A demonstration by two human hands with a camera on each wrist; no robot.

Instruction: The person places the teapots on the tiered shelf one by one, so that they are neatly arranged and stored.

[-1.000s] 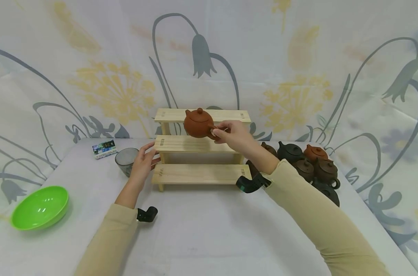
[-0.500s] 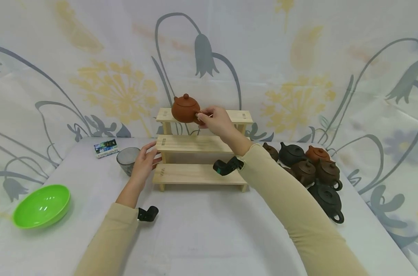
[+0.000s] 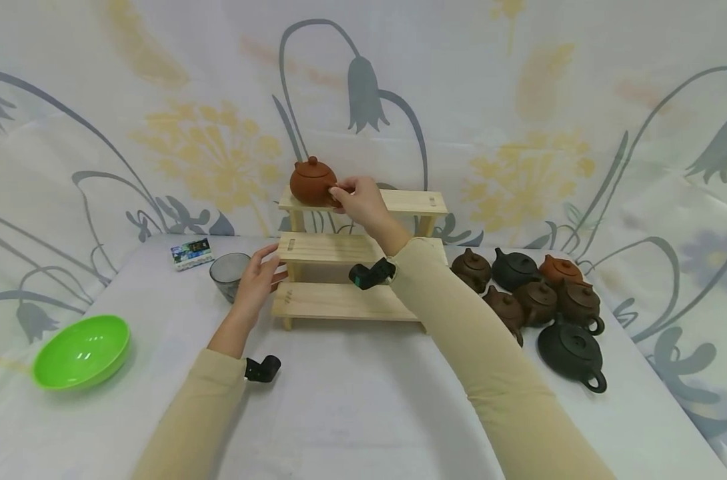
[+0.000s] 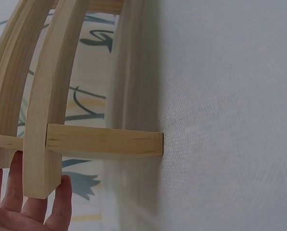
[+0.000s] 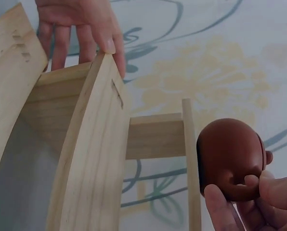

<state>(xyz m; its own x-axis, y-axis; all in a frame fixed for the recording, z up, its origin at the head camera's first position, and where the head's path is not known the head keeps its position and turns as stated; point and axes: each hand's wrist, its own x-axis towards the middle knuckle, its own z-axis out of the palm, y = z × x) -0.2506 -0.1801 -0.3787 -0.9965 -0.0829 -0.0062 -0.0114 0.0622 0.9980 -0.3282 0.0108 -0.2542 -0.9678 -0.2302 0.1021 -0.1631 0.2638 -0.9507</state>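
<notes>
A reddish-brown clay teapot sits at the left end of the top tier of a three-tier wooden stand. My right hand pinches its handle between thumb and fingers. In the right wrist view, the teapot appears to touch the top plank, its lid knob pointing away from it. My left hand rests against the stand's left side. In the left wrist view, straight fingers of the left hand lie about the plank ends. The right wrist view shows the left thumb on a plank corner.
Several teapots stand in a group at the right, including a black flat one and an orange-brown one. At the left are a grey glass cup, a small patterned box and a green bowl. A patterned cloth hangs behind.
My right hand has carried the teapot up and left from before the middle tiers onto the top tier's left end. The left hand stays at the stand's side; the view has shifted slightly.
</notes>
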